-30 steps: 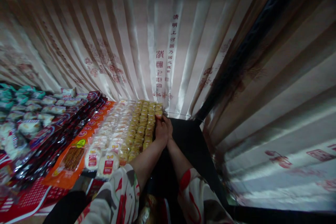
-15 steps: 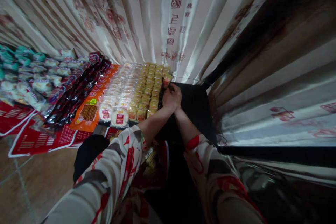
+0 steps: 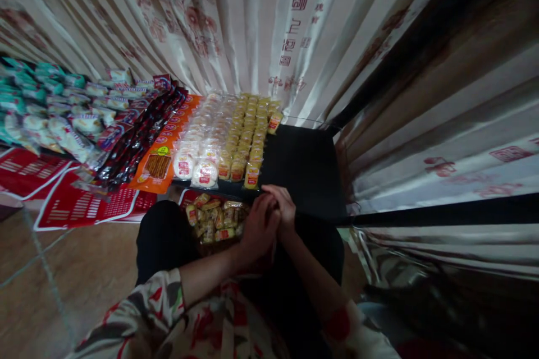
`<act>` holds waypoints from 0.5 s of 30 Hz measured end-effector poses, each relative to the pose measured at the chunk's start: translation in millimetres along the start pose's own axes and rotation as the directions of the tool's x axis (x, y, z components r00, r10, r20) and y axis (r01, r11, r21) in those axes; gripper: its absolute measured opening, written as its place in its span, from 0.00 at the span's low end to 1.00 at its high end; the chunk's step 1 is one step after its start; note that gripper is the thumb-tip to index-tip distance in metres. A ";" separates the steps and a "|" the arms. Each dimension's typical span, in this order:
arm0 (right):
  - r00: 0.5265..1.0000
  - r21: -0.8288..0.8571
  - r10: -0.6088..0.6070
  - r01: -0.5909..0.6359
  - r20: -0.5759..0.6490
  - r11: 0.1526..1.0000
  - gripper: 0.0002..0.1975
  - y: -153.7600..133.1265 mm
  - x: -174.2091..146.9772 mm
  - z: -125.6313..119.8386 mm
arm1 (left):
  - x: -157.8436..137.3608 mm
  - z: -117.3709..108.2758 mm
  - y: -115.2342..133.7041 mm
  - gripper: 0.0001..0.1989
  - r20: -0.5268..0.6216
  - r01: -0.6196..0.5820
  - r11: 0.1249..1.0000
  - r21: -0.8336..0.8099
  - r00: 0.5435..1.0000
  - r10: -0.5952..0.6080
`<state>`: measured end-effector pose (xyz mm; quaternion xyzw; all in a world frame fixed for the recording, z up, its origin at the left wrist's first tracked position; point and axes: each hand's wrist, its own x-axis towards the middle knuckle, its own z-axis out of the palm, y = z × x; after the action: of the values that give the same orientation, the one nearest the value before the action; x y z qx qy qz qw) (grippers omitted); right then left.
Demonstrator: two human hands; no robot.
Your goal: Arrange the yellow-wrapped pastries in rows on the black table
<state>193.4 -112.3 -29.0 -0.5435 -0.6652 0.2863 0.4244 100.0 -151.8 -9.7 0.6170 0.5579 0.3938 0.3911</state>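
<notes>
My left hand [image 3: 260, 226] and my right hand [image 3: 283, 210] meet over my lap, at the front edge of a black tabletop [image 3: 305, 160]. Both have their fingers bent and pressed together. Whatever lies between them, if anything, is hidden. Just left of my left hand is a heap of small yellow-wrapped snacks [image 3: 217, 220] in what looks like a red bag on my lap. Beyond my hands, similar yellow-wrapped snacks [image 3: 244, 134] stand in neat rows on the tabletop. One yellow packet [image 3: 274, 122] sits at the far right end, starting another row.
Left of the yellow rows lie round white packaged cakes [image 3: 205, 173], an orange packet [image 3: 155, 165], dark red packets [image 3: 138, 134], and white and green wrapped items [image 3: 50, 101]. Printed curtains [image 3: 252, 22] hang behind and right. Red bags [image 3: 88, 196] hang at the front left.
Both hands have drawn back from the far right end of the yellow rows to the table's front edge, beside the heap. The heap is now in plainer view.
</notes>
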 end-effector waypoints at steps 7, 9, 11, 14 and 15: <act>0.767 -0.290 0.166 0.027 0.619 0.957 0.22 18.4 -57.4 45.4 | -70.7 -32.9 -78.2 0.17 0.156 0.350 0.925 0.149 0.915 -0.372; 0.740 -0.402 0.236 0.050 0.629 0.914 0.22 26.5 -59.0 53.8 | -74.1 -37.6 -91.8 0.17 0.153 0.437 0.872 0.220 0.867 -0.474; 0.746 -0.482 0.289 0.050 0.600 0.875 0.23 34.2 -60.4 57.9 | -73.9 -39.5 -100.4 0.17 0.121 0.514 0.815 0.267 0.822 -0.557; 0.750 -0.514 0.340 0.000 0.568 0.858 0.25 45.6 -64.7 59.8 | -70.5 -35.8 -108.6 0.18 0.102 0.555 0.774 0.304 0.789 -0.606; 0.751 -0.505 0.351 -0.027 0.559 0.863 0.25 49.1 -66.3 60.2 | -69.2 -33.1 -111.2 0.17 0.117 0.551 0.775 0.309 0.787 -0.606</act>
<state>167.5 -159.4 -115.8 -0.5665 -0.7567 0.3264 -0.0010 22.4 -211.3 -102.9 0.4978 0.7231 0.1102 0.4660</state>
